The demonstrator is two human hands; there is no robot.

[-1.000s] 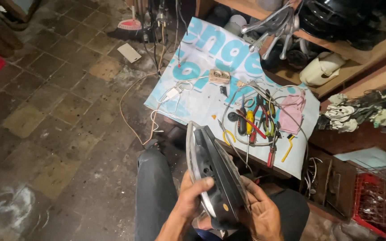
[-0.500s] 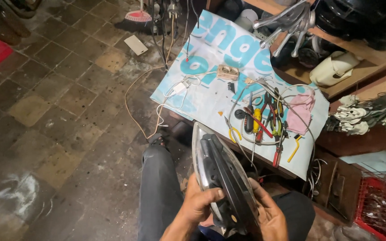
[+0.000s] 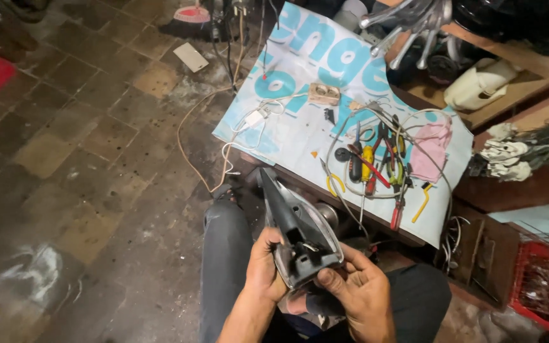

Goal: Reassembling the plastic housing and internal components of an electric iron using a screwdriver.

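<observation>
Two hands grip one iron over the person's lap. Left hand wraps the iron's near end from its left side, fingers curled tight around the edge. Right hand closes on the same end from the right, thumb pressed up against the dark underside. From that grip the iron points away, tilted on its edge, its metal soleplate turned to the right.

Beyond the hands lies a white and blue sheet spread as a work mat. On it, ahead and to the right of the right hand, sits a cluster of pliers and screwdrivers (red, yellow and black handles) tangled with thin wire. A pink cloth lies just past them. Ahead of the left hand a pale cord runs across the tiled floor.
</observation>
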